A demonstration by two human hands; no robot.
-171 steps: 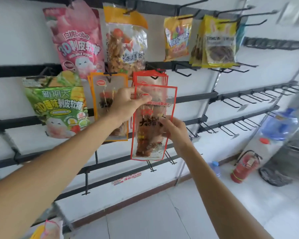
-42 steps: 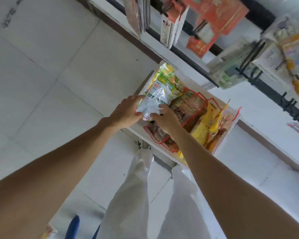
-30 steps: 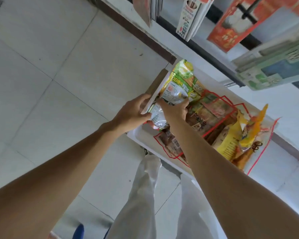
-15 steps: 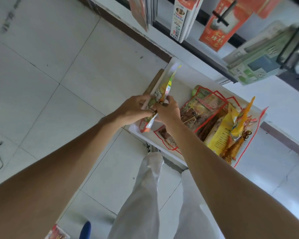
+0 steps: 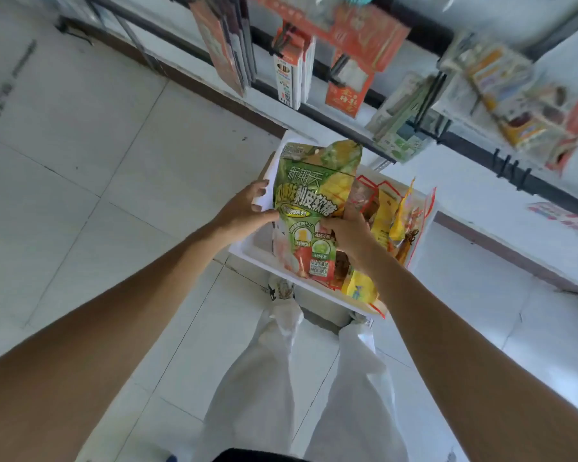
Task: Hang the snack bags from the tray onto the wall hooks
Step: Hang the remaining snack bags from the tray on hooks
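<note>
Your left grip [image 5: 244, 211] pinches the green snack bag [image 5: 309, 205] by its left edge, your right grip [image 5: 349, 235] clasps its right side, held above the white tray [image 5: 264, 256].

A small shop: black rails [image 5: 314, 111] with hooks [image 5: 511, 168] run along the white wall [image 5: 481, 208], packaged goods [image 5: 344, 91] hang from them in rows, and a white tray [image 5: 264, 253] of snack bags [image 5: 384, 211] stands on the tiled floor [image 5: 114, 161] below.
</note>
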